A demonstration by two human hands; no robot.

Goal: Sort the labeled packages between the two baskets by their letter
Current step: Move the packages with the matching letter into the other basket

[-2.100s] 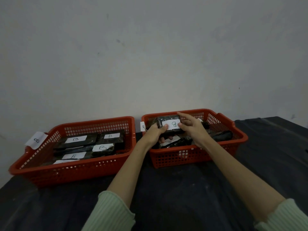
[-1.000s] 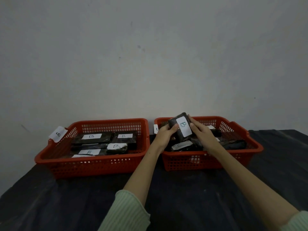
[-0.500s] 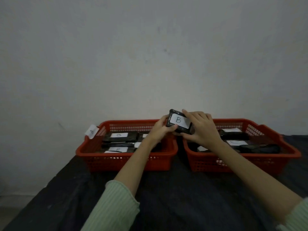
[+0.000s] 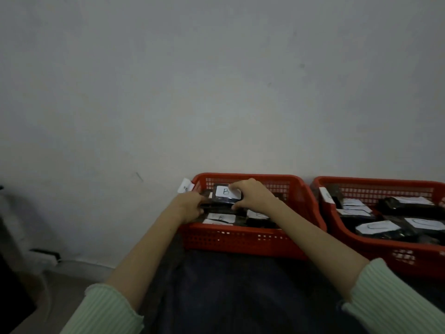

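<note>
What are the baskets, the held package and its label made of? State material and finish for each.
Left basket and right basket: probably moulded plastic, red, with a grid of holes in the walls. Held package: apparently a glossy black plastic wrap, going by its sheen; contents hidden. Label: seemingly matte white paper with a handwritten B.

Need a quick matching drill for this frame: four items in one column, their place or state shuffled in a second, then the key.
Items
1. B-labeled package
2. C-labeled packages
3. paper tag
4. left basket

Place or state
a. fixed on the far left rim of the left basket
b. lying in the right basket
c. held between the left hand and the right hand
d. on the dark cloth, holding B-marked packages

Pairs: 1-c, 2-b, 3-a, 4-d
</note>
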